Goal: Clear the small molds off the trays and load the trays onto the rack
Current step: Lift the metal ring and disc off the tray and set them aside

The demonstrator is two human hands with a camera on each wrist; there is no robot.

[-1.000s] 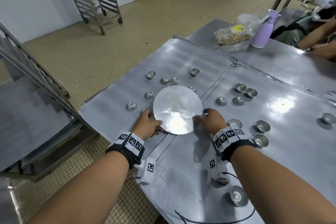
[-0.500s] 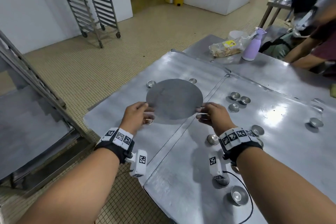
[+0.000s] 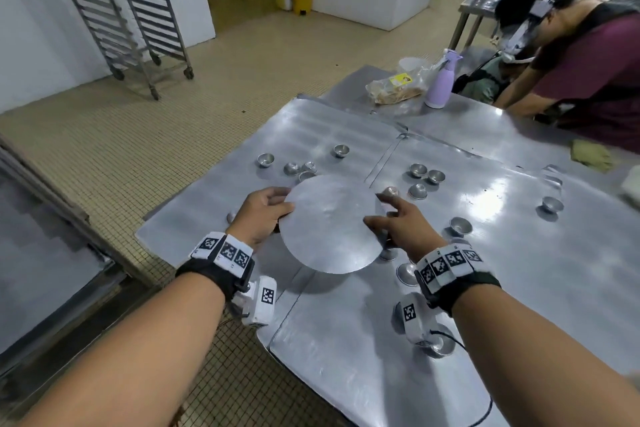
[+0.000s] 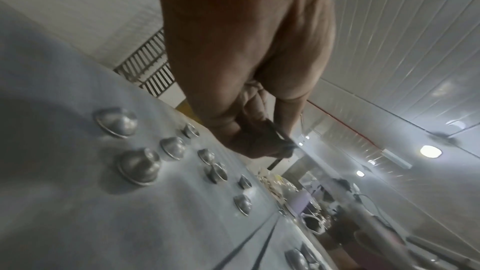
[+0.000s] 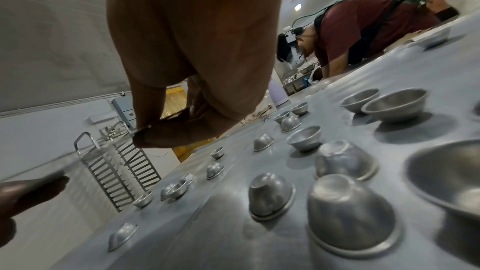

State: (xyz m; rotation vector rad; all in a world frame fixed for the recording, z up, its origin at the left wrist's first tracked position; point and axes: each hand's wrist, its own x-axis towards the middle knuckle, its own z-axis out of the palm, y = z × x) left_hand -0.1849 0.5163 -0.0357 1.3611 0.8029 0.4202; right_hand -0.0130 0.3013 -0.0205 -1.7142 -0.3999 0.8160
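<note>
Both my hands hold a round flat metal disc (image 3: 329,222) a little above the seam between two steel trays. My left hand (image 3: 266,215) grips its left edge and the fingers (image 4: 262,143) pinch the rim. My right hand (image 3: 391,222) pinches the right edge, thumb on top (image 5: 148,114). The left tray (image 3: 194,218) and the right tray (image 3: 554,288) carry several small metal molds (image 3: 265,159), some upright (image 3: 460,226), some upside down (image 5: 270,194). The disc hides a few molds below it.
A tray rack's slanted rail and shelf (image 3: 52,218) stand close on my left. Two wheeled racks (image 3: 138,10) are by the far wall. Beyond the trays are a purple bottle (image 3: 441,80) and a bagged item (image 3: 394,87). A person in a maroon shirt (image 3: 588,80) bends over the table's right end.
The disc lay on the trays, was lifted and tilted up, and is now nearly level with its shiny face up. Both hands stay on its edges.
</note>
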